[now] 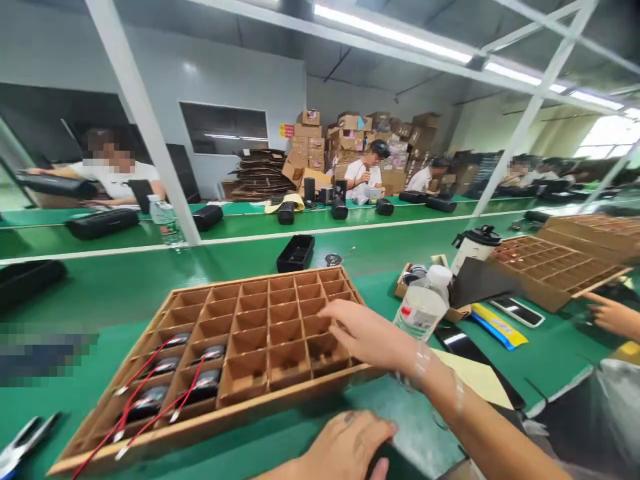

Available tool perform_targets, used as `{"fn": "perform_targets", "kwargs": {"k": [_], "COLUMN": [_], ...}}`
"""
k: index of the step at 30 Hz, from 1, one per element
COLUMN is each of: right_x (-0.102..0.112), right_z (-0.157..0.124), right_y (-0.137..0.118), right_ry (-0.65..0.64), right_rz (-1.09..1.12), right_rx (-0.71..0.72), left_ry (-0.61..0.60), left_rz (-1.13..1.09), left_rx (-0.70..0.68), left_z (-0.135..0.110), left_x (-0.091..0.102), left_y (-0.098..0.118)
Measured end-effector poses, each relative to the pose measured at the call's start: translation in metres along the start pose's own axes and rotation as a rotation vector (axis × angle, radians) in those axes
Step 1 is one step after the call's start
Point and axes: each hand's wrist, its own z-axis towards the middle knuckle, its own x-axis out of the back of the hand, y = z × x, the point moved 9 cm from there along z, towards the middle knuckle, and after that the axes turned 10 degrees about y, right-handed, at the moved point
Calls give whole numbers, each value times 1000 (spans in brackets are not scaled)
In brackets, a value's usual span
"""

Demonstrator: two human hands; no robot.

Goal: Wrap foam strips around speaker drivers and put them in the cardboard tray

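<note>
A cardboard divider tray (245, 393) lies before me on the green bench. Several dark cylindrical parts (205, 385) with red wires and white connectors sit in its left compartments. My right hand (350, 328) reaches over the tray's right side, its fingers bent and slightly apart, with nothing visible between them. Nearer to me, at the bottom edge, is my left hand (345, 437). Its fingers curl around a dark shape, partly cut off by the frame, that I cannot identify. Beyond the tray stand an open black housing (296, 253) and a small round speaker part (333, 259).
Pliers (25, 443) lie at the lower left. To the right are a water bottle (423, 303), a lidded cup (475, 247), a phone (517, 311) and a yellow-blue packet (499, 327). Another divider tray (555, 267) is near a co-worker's hand (613, 317). Several people sit across the line.
</note>
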Motion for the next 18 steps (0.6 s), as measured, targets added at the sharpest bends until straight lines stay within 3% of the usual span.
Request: {"fn": "perform_targets", "kwargs": {"k": [2,3,5,8,10,13,18], "right_x": [11,18,30,40,43,41,23], "right_z": [-55,-82,-132,-197,-229,-267,-305], "right_y": [2,9,26,46,52,56,60], "right_ry": [63,105,181,224,262,336,390], "right_rz": [69,86,90,130,178,277,488], "right_rx": [-22,-74,-214,-399,-464,-535,-620], "left_ry": [80,137,254,356,299,127,-46], "left_rz": [235,445,646,912,1005,1019,957], "left_rx": [-2,72,270,606,793,993,1086], "left_z": [2,2,-6,-39,-64,-95,-116], "left_x": [34,60,126,225,270,302,308], "left_y": [13,11,3,-26,-52,-84,-96]}}
